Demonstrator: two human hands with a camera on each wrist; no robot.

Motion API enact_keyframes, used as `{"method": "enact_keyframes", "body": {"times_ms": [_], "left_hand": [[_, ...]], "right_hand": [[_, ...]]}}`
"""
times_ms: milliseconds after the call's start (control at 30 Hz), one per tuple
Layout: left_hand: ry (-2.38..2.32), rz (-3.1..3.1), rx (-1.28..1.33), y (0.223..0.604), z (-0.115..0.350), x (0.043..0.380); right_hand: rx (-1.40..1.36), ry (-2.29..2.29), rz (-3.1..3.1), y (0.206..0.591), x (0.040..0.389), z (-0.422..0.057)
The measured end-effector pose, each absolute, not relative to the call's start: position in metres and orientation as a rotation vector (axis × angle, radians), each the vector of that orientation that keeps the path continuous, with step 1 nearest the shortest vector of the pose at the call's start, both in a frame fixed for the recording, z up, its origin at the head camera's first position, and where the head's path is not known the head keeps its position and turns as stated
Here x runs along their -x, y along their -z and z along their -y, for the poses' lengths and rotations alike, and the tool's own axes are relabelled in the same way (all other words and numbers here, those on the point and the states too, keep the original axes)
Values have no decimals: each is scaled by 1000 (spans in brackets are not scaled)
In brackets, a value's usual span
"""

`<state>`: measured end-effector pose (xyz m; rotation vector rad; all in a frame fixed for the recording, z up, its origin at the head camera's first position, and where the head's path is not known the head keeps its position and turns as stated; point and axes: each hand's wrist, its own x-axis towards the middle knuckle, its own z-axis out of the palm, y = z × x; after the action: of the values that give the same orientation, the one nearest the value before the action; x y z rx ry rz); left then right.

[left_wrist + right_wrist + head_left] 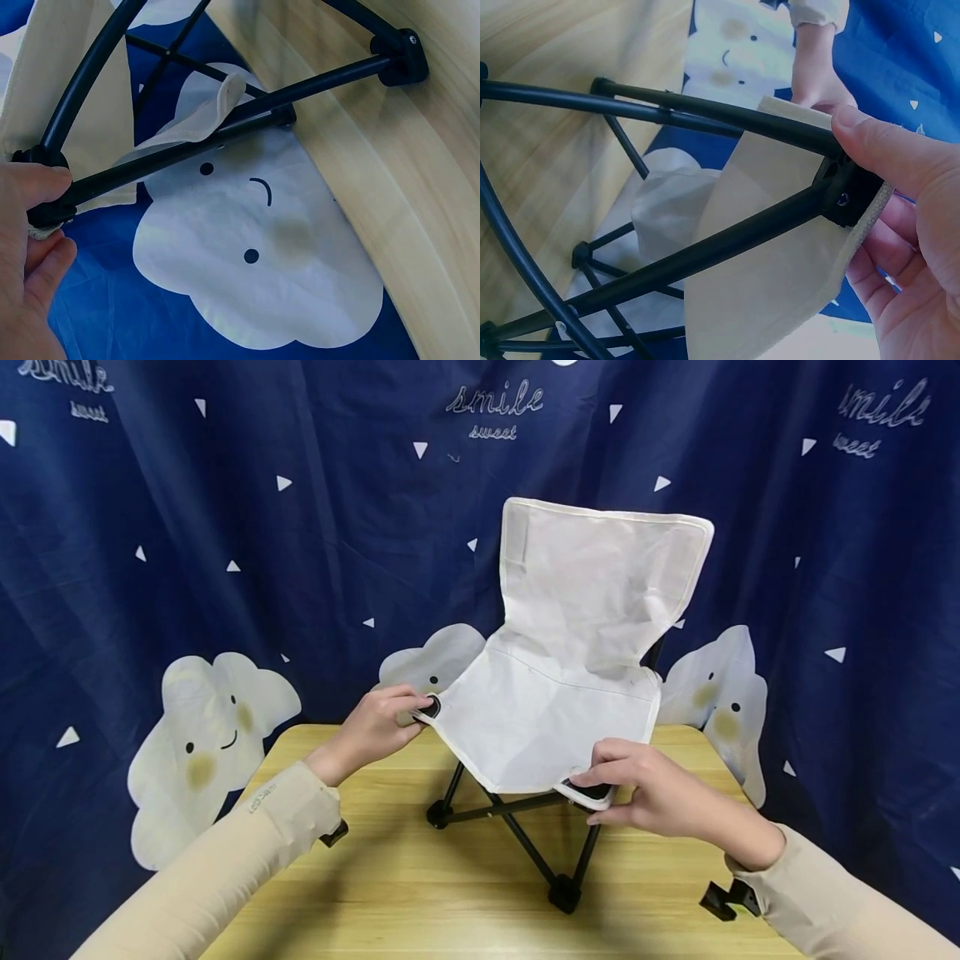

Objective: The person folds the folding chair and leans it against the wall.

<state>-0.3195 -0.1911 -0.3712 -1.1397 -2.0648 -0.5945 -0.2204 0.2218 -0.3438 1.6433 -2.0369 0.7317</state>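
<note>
A small folding chair (555, 718) with a white fabric seat and backrest stands unfolded on the wooden table, on crossed black tube legs (525, 845). My left hand (377, 724) pinches the seat's left front corner, where a black joint shows. At the right front corner my right hand (651, 789) grips the fabric and its black corner piece between thumb and fingers. In the left wrist view, the thumb (41, 184) lies against the black corner joint. From below, the right wrist view shows the right thumb (889, 146) on the black corner joint (849, 191).
The light wooden table (375, 877) lies under the chair. Behind it hangs a dark blue curtain (337, 527) with white triangles, lettering and cloud faces. Black clips (731, 900) sit at the wrists. The chair's feet (564, 892) rest on the tabletop.
</note>
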Motion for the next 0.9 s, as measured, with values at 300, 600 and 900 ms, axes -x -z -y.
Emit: {"method": "enact_keyframes", "body": {"times_ms": [300, 600, 900], "left_hand": [[593, 2061, 1136, 369, 188, 319], [602, 2055, 1136, 361, 184, 317], [566, 2057, 1130, 356, 181, 315]], "right_hand": [[-1636, -759, 2030, 339, 224, -220], [-1624, -751, 2022, 332, 231, -218], [-1621, -745, 2016, 328, 236, -217]]}}
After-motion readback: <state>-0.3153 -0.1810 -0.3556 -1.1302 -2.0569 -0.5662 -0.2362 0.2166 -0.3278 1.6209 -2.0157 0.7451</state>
